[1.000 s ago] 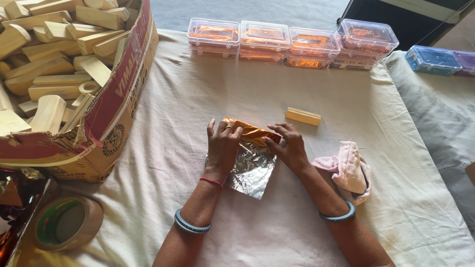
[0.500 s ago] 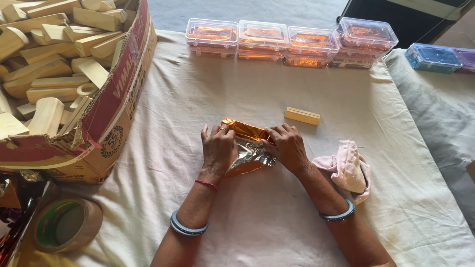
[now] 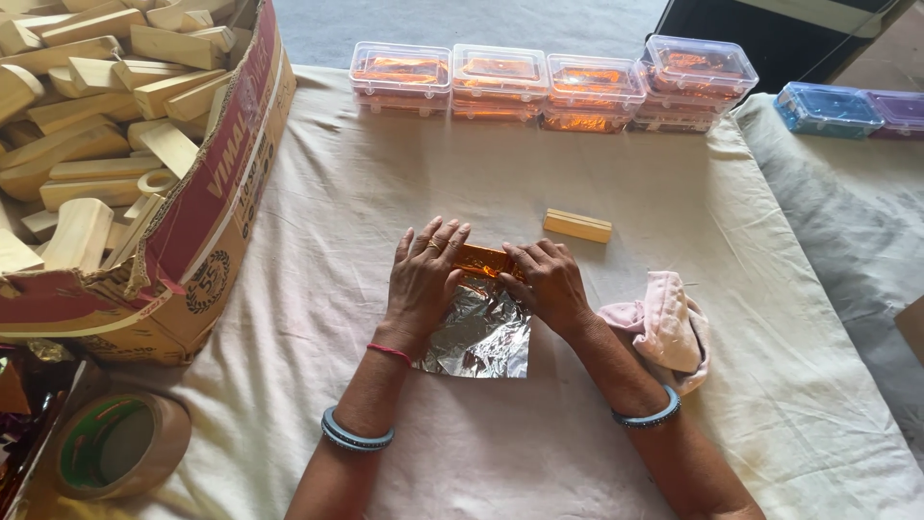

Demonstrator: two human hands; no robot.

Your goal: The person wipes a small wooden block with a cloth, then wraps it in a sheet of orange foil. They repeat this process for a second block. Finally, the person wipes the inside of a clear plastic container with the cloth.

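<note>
Since half a second ago, both hands have flattened down over the orange-wrapped block [image 3: 478, 260], and the foil sheet [image 3: 481, 332] now lies spread toward me instead of bunched between the palms.

Item, left hand [image 3: 423, 279]: palm down, fingers [image 3: 438, 241] extended and slightly fanned, pressing on the left end of the block; wrist carries a red thread and, lower on the forearm, a blue bangle [image 3: 356, 435].

Item, right hand [image 3: 551, 284]: palm down, fingers curled, pressing the right end of the block and the foil's upper edge. I see neither hand pinching; both press flat.

Item, block: at mid-cloth between the two hands, mostly covered, orange foil showing in the gap; the silver side of the sheet trails below it on the cream cloth [image 3: 337, 241].

Item, bare wooden block [image 3: 577, 225]: just beyond the right hand, apart from it.

Item, pink rag [image 3: 664, 327]: beside the right forearm.

Item, cardboard box [image 3: 207, 221]: far left, heaped with plain wooden blocks [image 3: 91, 116].

Item, four clear lidded tubs [image 3: 553, 82]: in a row at the far edge, orange contents inside.

Item, blue tub [image 3: 826, 106]: far right, contents unclear.

Item, tape roll [image 3: 120, 443]: lower left.
</note>
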